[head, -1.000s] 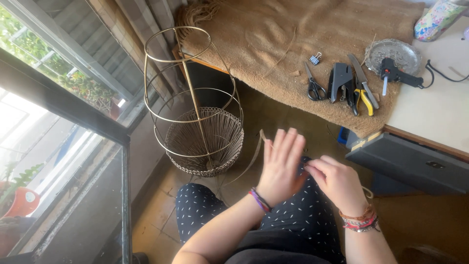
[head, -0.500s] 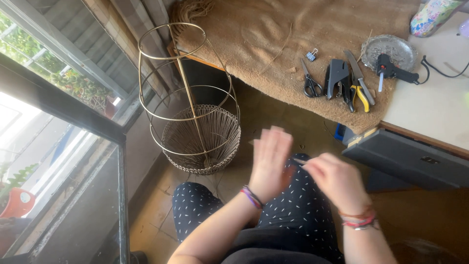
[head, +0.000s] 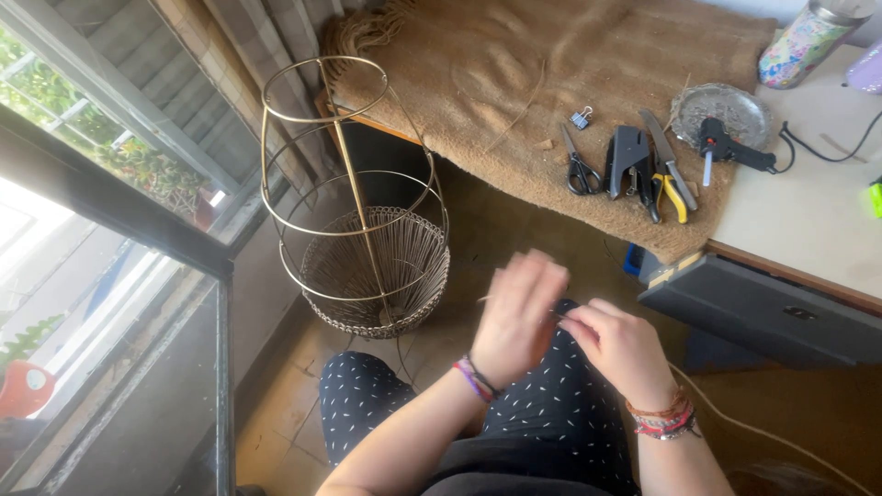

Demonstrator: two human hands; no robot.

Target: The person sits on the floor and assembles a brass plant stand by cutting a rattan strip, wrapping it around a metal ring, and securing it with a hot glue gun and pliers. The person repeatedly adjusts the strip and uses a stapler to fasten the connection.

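Thin cord (head: 554,312) runs left to right between both hands over the lap, near the wire frame (head: 358,202). Right hand (head: 620,344) pinches its end; left hand (head: 516,317), blurred, fingers spread, grip unclear, lies nearer the frame.

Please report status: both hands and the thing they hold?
Left hand blurred, grip unclear. Right hand pinches thin strand over lap. Wire frame stands apart, left.
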